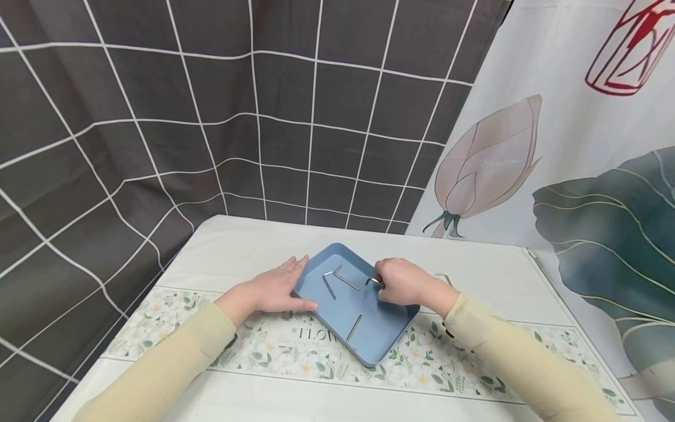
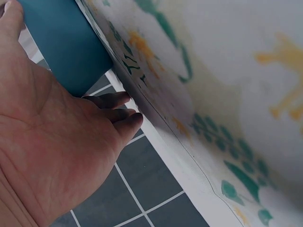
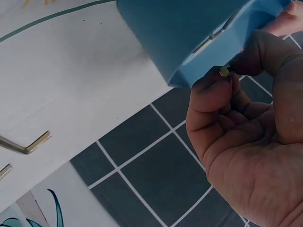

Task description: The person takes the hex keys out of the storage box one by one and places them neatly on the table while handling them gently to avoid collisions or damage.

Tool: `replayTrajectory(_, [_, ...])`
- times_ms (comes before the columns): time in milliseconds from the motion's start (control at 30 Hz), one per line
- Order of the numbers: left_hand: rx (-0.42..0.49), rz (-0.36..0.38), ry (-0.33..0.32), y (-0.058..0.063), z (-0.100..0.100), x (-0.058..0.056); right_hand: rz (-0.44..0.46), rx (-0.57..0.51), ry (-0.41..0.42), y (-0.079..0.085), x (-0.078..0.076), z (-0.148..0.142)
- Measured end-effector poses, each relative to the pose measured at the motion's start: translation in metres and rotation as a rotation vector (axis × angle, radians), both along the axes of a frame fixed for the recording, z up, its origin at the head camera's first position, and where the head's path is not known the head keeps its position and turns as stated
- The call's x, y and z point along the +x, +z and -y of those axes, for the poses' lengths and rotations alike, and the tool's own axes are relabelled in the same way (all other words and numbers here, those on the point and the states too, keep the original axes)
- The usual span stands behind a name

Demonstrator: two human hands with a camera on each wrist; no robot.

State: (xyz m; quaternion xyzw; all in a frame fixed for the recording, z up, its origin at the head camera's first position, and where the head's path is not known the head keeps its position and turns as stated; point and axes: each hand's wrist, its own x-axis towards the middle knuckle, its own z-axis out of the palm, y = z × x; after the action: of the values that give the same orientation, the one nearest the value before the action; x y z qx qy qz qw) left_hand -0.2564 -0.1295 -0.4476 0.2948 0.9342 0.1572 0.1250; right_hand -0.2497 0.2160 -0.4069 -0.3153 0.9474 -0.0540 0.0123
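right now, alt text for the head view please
A person's right hand grips an L-shaped hex key over a blue tray holding more hex keys, while the left hand touches the tray's side.

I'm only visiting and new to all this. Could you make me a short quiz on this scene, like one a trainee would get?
1. Multiple choice: which hand pinches a hex key?
A) left
B) right
C) neither

2. True or false: the left hand is at the edge of the tray.

3. Count: in the head view, how many loose keys lie in the tray, leaving out the pinched one?

Key:
1. B, the right hand.
2. True.
3. Three.
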Motion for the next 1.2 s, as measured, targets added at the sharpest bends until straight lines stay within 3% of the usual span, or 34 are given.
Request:
replayTrajectory(633, [-0.007,0.0,0.001,-0.006,0.002,-0.003,-0.018,-0.071,-0.077,0.004,0.0,-0.025])
replayTrajectory(1200, [-0.005,0.0,-0.002,-0.005,0.002,-0.003,0.025,-0.12,-0.182,0.002,0.003,-0.049])
